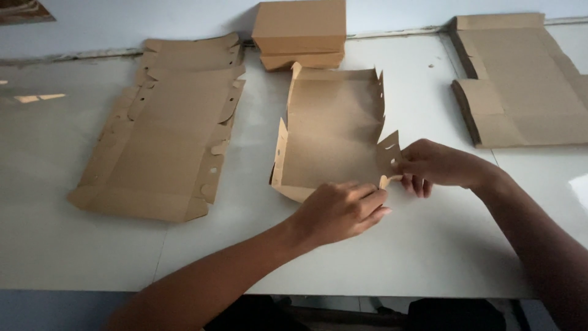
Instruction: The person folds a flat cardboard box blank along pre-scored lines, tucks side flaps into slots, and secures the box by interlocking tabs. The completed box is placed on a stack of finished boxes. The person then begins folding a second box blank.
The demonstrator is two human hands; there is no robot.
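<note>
1. Cardboard box blank, half folded, lies at the middle of the white desk; its side walls stand up and its near edge is at our hands.
2. Our right hand is at the blank's 4 o'clock corner, fingers pinching the notched corner flap upright.
3. Our left hand sits at the blank's 6 o'clock edge, fingers pressed together against the near wall and a small tab that pokes out between the two hands.
4. To do this fold well, we judge it best to keep the flap square to the base, hold the near wall firmly with the left hand, and guide the tab along its crease rather than force it, since thin board tears at the notches.
5. Counting outward: one half-folded blank in hand.
6. At 9 o'clock lies a flat stack of unfolded blanks; we cannot tell how many sheets it holds.
7. At 12 o'clock, against the wall, stand two finished boxes, one on top of the other.
8. At 2 o'clock lies a second pile of flat cardboard, several sheets thick at its edge.
</note>
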